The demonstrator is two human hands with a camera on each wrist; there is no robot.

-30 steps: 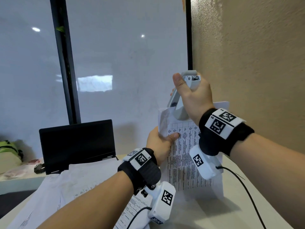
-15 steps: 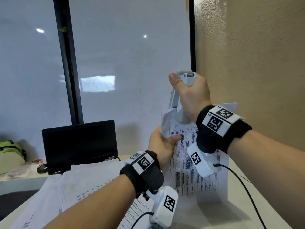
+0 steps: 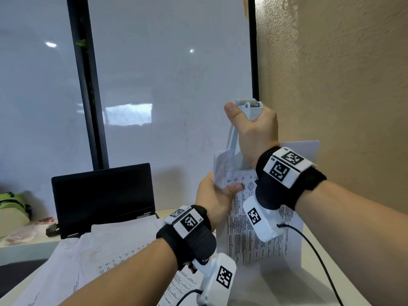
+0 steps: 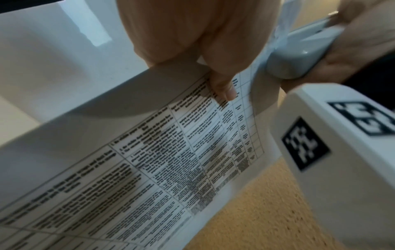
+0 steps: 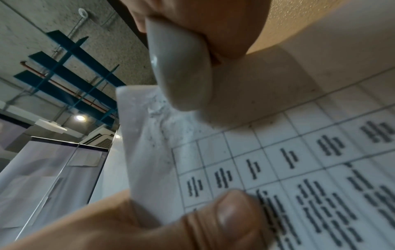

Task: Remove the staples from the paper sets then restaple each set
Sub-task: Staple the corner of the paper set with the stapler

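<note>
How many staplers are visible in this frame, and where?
1. The grey stapler is gripped in the right hand, its nose over the top left corner of the paper set held by the left hand. Others may be hidden under the desk papers.

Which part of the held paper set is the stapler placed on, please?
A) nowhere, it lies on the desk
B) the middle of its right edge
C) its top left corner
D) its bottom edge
C: the right hand grips the stapler with its nose over the crumpled top left corner of the paper set, which the left hand pinches just below.
</note>
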